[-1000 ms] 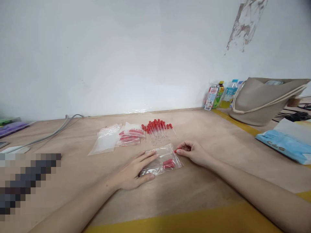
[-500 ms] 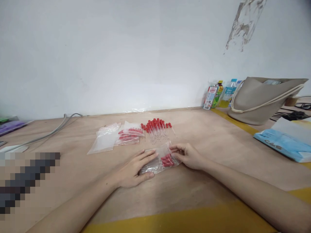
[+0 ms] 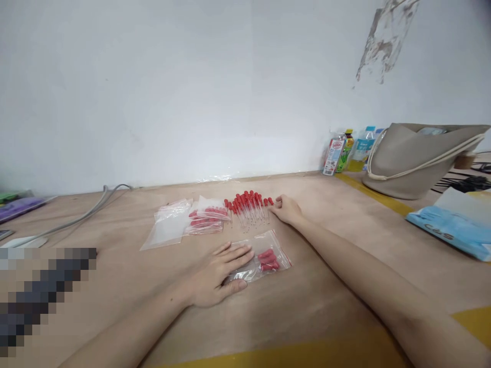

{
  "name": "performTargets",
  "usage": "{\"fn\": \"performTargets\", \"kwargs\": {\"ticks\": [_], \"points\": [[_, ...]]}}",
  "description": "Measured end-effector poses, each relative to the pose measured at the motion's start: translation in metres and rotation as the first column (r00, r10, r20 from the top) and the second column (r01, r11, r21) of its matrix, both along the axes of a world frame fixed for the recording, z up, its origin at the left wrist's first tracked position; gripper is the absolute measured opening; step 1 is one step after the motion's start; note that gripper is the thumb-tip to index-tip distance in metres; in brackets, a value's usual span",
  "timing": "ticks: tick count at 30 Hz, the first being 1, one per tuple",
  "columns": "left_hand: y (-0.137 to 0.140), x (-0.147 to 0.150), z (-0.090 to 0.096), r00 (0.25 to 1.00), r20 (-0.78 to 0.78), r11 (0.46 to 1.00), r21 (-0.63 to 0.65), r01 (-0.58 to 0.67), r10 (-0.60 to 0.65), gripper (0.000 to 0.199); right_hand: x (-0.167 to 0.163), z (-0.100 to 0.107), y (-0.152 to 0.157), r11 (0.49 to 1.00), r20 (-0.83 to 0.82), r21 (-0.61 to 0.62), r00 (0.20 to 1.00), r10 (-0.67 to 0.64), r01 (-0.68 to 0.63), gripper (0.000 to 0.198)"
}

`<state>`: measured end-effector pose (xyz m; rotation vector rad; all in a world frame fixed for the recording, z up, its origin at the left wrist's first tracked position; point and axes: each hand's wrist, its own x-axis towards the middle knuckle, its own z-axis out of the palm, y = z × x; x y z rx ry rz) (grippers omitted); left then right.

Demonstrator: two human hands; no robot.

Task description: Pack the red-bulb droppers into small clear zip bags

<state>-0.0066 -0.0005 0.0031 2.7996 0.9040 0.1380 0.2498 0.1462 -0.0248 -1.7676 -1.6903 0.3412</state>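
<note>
My left hand (image 3: 218, 273) lies flat, fingers spread, on a clear zip bag (image 3: 251, 273). Inside the bag, several red rubber bulbs (image 3: 268, 259) show near its right end; the rest is under my hand. Beyond it is a fanned pile of plastic droppers (image 3: 249, 204) with red bulbs and clear stems. At the pile's right edge, my right hand (image 3: 288, 209) has its curled thumb and fingers closed at the outermost dropper (image 3: 270, 201), whose stem they hide. Filled bags of droppers (image 3: 206, 225) are stacked left of the pile, beside flat clear bags (image 3: 169, 225).
A grey cable (image 3: 84, 207) runs along the table's left side. At the back right stand a drink carton (image 3: 333, 157), bottles (image 3: 360, 151) and a grey-beige bag (image 3: 406, 163). A blue tissue pack (image 3: 448, 230) lies at the right. Yellow tape (image 3: 245, 358) crosses the front.
My right hand has let go of the zip bag's right end and moved away to the edge of the dropper pile. My left hand has stayed on the bag.
</note>
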Motion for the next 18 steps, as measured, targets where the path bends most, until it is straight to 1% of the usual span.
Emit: {"fn": "performTargets", "kwargs": {"ticks": [3,6,8,10,12,13,15,16,18], "points": [[0.0,0.0,0.001,1.0,-0.014,1.0,-0.003,0.011,-0.011,0.057,-0.005,0.002,0.012,0.997,-0.025,-0.072,0.999,-0.032,0.03,0.034],[0.001,0.0,0.0,1.0,-0.025,1.0,0.001,0.008,-0.008,0.057,0.0,0.005,0.011,0.997,-0.077,-0.076,0.997,-0.014,0.008,0.035],[0.001,0.0,-0.001,1.0,-0.028,1.0,0.003,0.011,-0.011,0.056,0.007,0.005,0.002,0.998,-0.13,-0.063,0.991,0.003,-0.011,0.042],[0.001,0.0,-0.002,1.0,-0.026,1.0,0.004,0.005,-0.004,0.056,0.014,0.003,-0.015,0.998,-0.187,-0.058,0.982,0.021,-0.033,0.051],[0.001,0.0,-0.001,1.0,-0.024,1.0,0.003,-0.006,0.006,0.055,0.017,0.0,-0.037,0.995,-0.306,-0.055,0.95,0.062,-0.083,0.059],[0.001,0.0,-0.001,1.0,-0.024,1.0,0.005,-0.01,0.01,0.054,0.018,-0.001,-0.049,0.99,-0.433,-0.041,0.895,0.104,-0.135,0.064],[0.002,0.001,0.0,1.0,-0.021,1.0,0.007,-0.009,0.009,0.054,0.015,-0.003,-0.071,0.983,-0.646,0.004,0.75,0.142,-0.182,0.067],[0.002,0.001,0.0,1.0,-0.019,1.0,0.009,-0.006,0.006,0.054,0.012,-0.003,-0.081,0.984,-0.717,0.021,0.683,0.139,-0.177,0.064],[0.002,0.001,0.0,1.0,-0.015,1.0,0.016,-0.002,0.002,0.054,0.006,-0.002,-0.094,0.988,-0.803,0.033,0.585,0.114,-0.149,0.057]]}}
